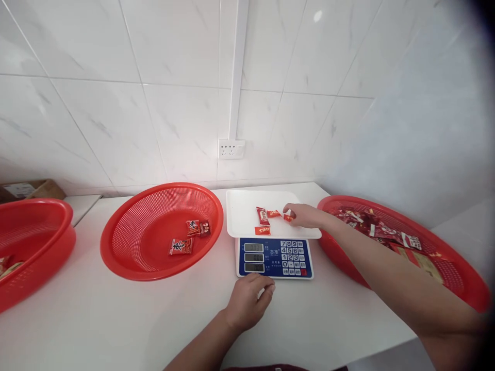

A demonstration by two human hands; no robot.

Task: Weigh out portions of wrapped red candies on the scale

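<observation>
On the right of the white weighing tray (240,208), my right hand (303,215) has its fingers closed on a small red packet (288,218). Beside it lie two more small red packets (262,230) (274,213) and a longer dark-red wrapped packet (262,216). The tray tops a digital scale with a blue panel (275,257); digits on its displays are faint. My left hand (249,301) rests at the front edge of the scale, its fingers curled in and nothing visible in them.
A red perforated basket (127,226) left of the scale holds several red packets (181,246). Another red basket (469,288), full of packets, is behind my right forearm. A third red basket (38,257) and a cardboard box (48,189) stand far left. A wall socket (231,149) is behind.
</observation>
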